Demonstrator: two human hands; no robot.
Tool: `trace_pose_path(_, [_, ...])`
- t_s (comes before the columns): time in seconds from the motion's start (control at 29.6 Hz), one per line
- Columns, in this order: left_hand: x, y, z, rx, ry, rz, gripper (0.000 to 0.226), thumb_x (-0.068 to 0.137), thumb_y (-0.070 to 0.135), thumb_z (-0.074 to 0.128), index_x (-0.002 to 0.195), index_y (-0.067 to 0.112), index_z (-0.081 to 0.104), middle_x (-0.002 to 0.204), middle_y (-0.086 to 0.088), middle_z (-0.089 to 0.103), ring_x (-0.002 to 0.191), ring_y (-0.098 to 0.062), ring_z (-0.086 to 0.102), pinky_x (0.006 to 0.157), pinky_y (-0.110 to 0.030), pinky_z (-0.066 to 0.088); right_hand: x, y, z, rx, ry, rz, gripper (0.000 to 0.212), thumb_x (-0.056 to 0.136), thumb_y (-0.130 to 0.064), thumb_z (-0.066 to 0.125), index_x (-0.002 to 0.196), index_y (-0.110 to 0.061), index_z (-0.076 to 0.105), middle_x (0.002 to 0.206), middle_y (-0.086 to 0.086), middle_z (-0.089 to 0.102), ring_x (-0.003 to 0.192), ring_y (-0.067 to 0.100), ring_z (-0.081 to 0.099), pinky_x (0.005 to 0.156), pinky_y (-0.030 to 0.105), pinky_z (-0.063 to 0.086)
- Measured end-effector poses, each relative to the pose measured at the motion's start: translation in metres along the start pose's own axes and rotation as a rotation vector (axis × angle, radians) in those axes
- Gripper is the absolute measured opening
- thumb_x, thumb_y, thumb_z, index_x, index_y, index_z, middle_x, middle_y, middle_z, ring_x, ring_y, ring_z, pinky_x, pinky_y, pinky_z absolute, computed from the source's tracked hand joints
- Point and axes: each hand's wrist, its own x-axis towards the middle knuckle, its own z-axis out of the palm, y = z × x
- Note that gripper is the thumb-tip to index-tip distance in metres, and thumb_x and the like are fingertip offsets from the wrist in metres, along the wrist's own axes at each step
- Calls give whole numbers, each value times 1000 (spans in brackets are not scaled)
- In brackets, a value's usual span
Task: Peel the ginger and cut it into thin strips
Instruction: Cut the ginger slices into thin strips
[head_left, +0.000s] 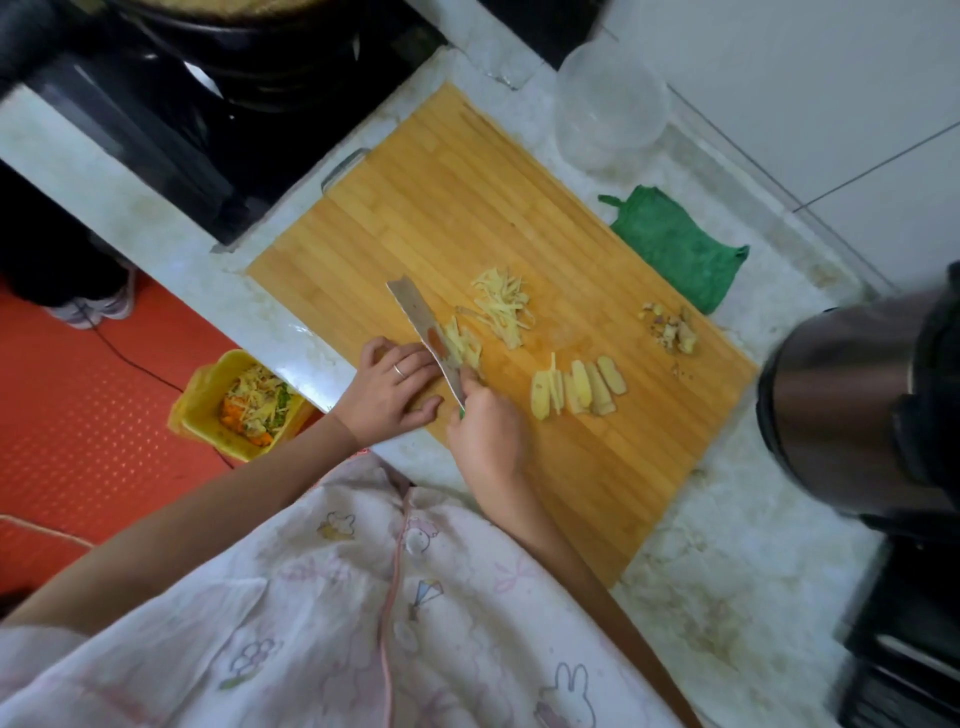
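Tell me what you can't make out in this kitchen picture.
Head view throughout:
The knife handle: wrapped in the right hand, only a green speck shows.
What the left hand presses: covered by hand and knife blade.
The pot: cut off by the top edge.
The metal jug: blurred, cut by the right edge.
The clear bowl: too faint to show contents.

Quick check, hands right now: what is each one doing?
Left hand: open, fingers flat on the cutting board beside the knife blade.
Right hand: closed around the knife handle.
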Motion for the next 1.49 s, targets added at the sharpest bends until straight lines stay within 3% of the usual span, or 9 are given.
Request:
trace_pose_path(0.14, [-4, -3, 3, 27, -13, -15, 31, 95, 35, 46, 106, 10, 57, 100, -11, 66, 96, -25, 52, 86, -42, 34, -20, 15, 9, 40, -12, -18, 56, 90, -14, 50, 144, -24, 39, 107, 12, 68, 99, 31, 62, 71, 34, 45])
trace_pose_path(0.41, [-4, -3, 6, -12, 41, -15, 22, 91, 30, 52, 101, 12, 57, 94, -8, 67, 89, -25, 53, 86, -41, 35, -20, 12, 18, 4, -16, 10, 60, 92, -14, 48, 149, -22, 28, 111, 10, 66, 103, 28, 60, 72, 33, 44])
trace_pose_path(0.61, [-4, -3, 5, -31, 18, -16, 25, 91, 28, 53, 99, 7, 65, 104, -4, 60, 90, -24, 53, 87, -41, 35, -10, 4, 15, -25, 30, 21, 57, 94, -12, 47, 148, -17, 28, 116, 8, 65, 100, 25, 63, 62, 27, 34])
trace_pose_path(0.78, [-1, -2, 3, -38, 15, -9, 28, 87, 31, 59, 108, 12, 59, 109, -4, 60, 102, -22, 55, 89, -41, 34, 7, -2, 4, 9, 24, 6, 47, 92, -19, 50, 139, -21, 43, 109, 13, 67, 100, 31, 62, 67, 32, 41])
trace_pose_path(1.05, [-5, -4, 6, -12, 18, -27, 33, 91, 32, 53, 95, 5, 71, 97, -9, 68, 95, -23, 53, 89, -42, 34, -23, 14, 11, 21, 24, -11, 55, 91, -12, 48, 144, -22, 37, 106, 11, 67, 98, 29, 62, 62, 28, 33])
trace_pose_path(1.22, [-5, -5, 6, -33, 47, -17, 25, 87, 29, 59, 103, 10, 60, 96, -9, 68, 92, -25, 54, 89, -42, 35, -21, 8, 17, 34, 6, 28, 57, 92, -13, 49, 146, -21, 33, 111, 10, 66, 103, 28, 61, 65, 29, 36])
trace_pose_path(1.35, [-4, -4, 8, -42, 59, -27, 20, 85, 24, 62, 96, 7, 65, 92, -8, 67, 85, -26, 55, 87, -41, 36, -13, 3, 19, -38, 46, 37, 60, 93, -12, 49, 148, -16, 27, 115, 7, 65, 99, 24, 62, 61, 27, 32])
trace_pose_path(1.49, [-1, -4, 3, -55, 52, -3, 25, 85, 26, 62, 102, 8, 61, 104, -3, 55, 91, -25, 53, 87, -41, 35, 15, -14, 15, -22, 52, 11, 56, 93, -16, 52, 145, -15, 33, 116, 9, 65, 103, 26, 62, 63, 27, 32])
